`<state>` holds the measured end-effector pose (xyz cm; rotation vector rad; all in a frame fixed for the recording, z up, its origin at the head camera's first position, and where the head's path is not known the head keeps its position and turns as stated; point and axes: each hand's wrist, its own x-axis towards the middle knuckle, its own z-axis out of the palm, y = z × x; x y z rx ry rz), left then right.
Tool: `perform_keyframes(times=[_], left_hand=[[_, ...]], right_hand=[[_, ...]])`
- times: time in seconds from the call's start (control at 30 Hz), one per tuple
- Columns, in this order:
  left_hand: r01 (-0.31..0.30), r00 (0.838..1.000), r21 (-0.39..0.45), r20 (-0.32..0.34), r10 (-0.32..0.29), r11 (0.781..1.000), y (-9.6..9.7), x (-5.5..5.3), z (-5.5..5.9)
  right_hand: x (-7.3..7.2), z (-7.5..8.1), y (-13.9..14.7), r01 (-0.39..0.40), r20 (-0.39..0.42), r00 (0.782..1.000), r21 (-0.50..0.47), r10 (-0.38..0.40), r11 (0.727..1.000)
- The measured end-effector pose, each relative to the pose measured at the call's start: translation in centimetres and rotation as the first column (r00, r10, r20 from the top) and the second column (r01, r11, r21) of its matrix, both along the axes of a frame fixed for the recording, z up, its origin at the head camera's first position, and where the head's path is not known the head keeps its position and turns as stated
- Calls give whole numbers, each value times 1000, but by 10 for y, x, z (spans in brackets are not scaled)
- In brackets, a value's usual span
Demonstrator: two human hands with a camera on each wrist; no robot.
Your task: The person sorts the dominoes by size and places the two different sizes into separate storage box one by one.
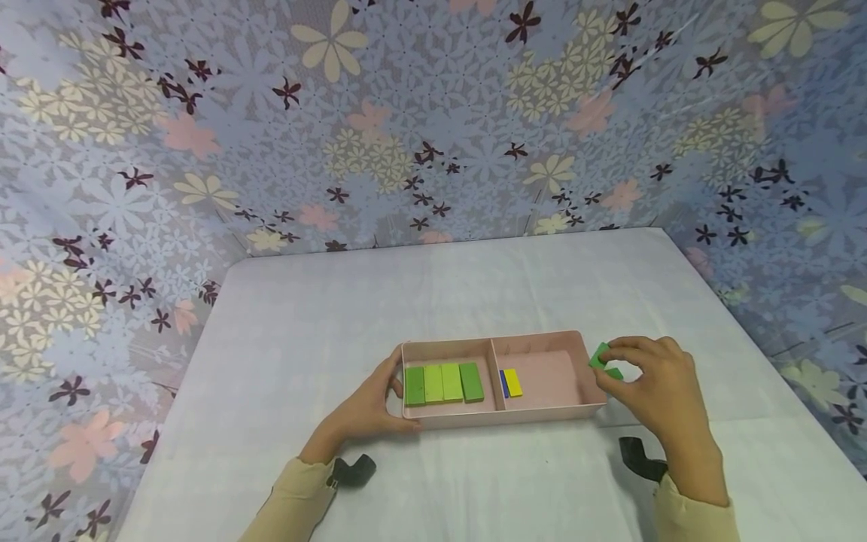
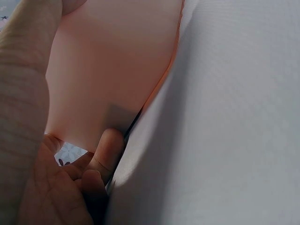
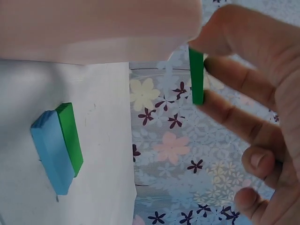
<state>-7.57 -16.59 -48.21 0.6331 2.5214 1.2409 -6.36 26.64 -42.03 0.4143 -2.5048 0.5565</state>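
A two-compartment pink box (image 1: 542, 414) stands on the table. My left hand (image 1: 369, 403) holds its left end, thumb along the front wall and fingers round the end wall. Just beyond the box's right end, my right hand (image 1: 653, 380) pinches a thin green block (image 3: 197, 77) between thumb and fingertips. Below that hand, another green block (image 3: 70, 138) lies against a light blue block (image 3: 52, 152) on the table. Inside the left compartment, several green blocks (image 1: 433, 384) of darker and lighter shades stand in a row. A yellow block (image 1: 513, 382) and a blue block (image 1: 504, 384) sit against the divider in the right compartment.
A white cloth (image 1: 325, 309) covers the table. Behind it and at both sides hangs a flower-patterned sheet (image 1: 467, 113). Dark curved pieces show beside the left wrist (image 1: 355, 471) and the right wrist (image 1: 640, 459).
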Motion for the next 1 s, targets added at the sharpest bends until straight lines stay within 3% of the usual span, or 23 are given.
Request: perform_keyframes(times=[0.2,0.67,1.0], left_hand=[[-1,1000,4,-3,1,1000,0,0,0],[-3,1000,-4,4,3,1000,1,1,-1],[-20,1000,-4,4,20,1000,-1,1,0]], right_hand=[[-1,-2,-1,-69,1,998,-11,69,998],[-4,-6,-17,-109,59,992,-9,109,994],[-7,-7,-28,-174,118,977,-42,178,984]])
